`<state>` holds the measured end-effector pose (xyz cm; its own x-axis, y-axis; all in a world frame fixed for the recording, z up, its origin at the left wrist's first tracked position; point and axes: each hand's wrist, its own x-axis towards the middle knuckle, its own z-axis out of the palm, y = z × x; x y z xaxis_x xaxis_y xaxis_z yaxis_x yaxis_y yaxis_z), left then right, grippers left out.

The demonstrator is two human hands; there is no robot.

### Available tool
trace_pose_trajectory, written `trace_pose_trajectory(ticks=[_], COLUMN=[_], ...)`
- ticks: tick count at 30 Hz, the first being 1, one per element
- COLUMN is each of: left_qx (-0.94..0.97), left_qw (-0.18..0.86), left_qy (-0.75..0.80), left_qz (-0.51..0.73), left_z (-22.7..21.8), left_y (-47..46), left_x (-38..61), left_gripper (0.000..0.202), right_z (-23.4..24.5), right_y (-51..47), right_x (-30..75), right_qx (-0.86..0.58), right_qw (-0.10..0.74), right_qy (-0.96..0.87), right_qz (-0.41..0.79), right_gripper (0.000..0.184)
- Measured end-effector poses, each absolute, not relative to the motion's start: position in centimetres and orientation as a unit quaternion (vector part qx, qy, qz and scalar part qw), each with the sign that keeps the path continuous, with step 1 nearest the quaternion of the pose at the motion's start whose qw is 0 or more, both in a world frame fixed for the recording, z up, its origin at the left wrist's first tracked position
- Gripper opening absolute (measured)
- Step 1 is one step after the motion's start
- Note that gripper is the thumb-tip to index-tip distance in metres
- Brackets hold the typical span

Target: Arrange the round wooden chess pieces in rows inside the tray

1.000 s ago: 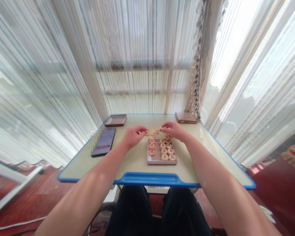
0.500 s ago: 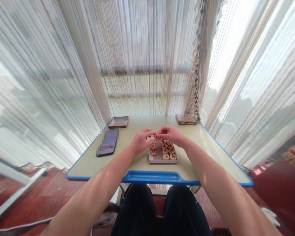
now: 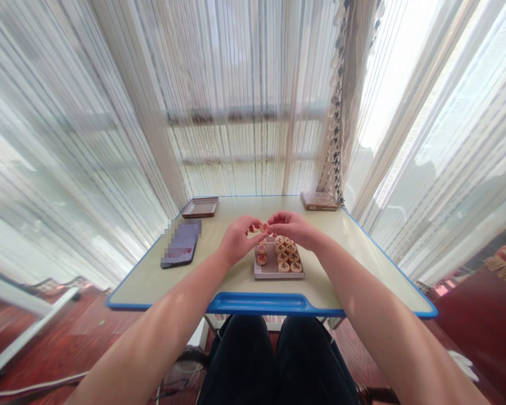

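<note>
Between my two hands, above the far side of a shallow white box [image 3: 271, 275], is a round wooden Chinese chess piece [image 3: 264, 228] with a red character facing me. My left hand [image 3: 239, 237] pinches it from the left with thumb and fingers. From the right, the fingertips of my right hand [image 3: 293, 229] grip the same piece. Inside the box, black-lettered pieces [image 3: 283, 257] stand in rows along the right side. Red-lettered pieces [image 3: 261, 259] line the left side, partly hidden by my left hand at the far end.
A phone [image 3: 181, 244] lies on the table [image 3: 152, 287] to the left, partly pixelated. Behind it is an open box lid [image 3: 200, 207]. A flat closed box [image 3: 319, 201] rests at the far right corner. Curtains [image 3: 244, 140] hang beyond the table.
The piece between my hands has turned so its red character now shows clearly. Both hands have shifted slightly up and left in view, and the camera view has moved a little.
</note>
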<state>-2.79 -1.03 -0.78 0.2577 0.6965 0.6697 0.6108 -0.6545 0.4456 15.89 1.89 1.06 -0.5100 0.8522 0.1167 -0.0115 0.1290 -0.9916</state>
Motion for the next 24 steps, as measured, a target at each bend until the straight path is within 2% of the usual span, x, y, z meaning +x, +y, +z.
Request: trace_pose_trajectory(ticks=[9, 15, 19, 24], left_qx=[0.800, 0.799, 0.782, 0.761], left_qw=[0.026, 0.062, 0.105, 0.142], left_qy=[0.386, 0.390, 0.424, 0.451], left_qz=[0.460, 0.453, 0.444, 0.443], left_z=[-0.3, 0.1, 0.6, 0.2], left_y=[-1.3, -1.8, -2.3, -3.0], left_x=[-2.9, -3.1, -3.3, -3.5], left_gripper=[0.020, 0.022, 0.025, 0.031], right_z=[1.1, 1.7, 1.9, 1.3], right_y=[2.1, 1.4, 0.8, 0.6], right_x=[16.0, 15.9, 15.5, 14.9], right_qx=[-0.324, -0.333, -0.339, -0.344], right_qw=[0.382, 0.362, 0.342, 0.335], right_qy=[-0.647, -0.665, -0.684, -0.732], right_qz=[0.575, 0.562, 0.547, 0.484], right_gripper=[0.021, 0.019, 0.026, 0.027])
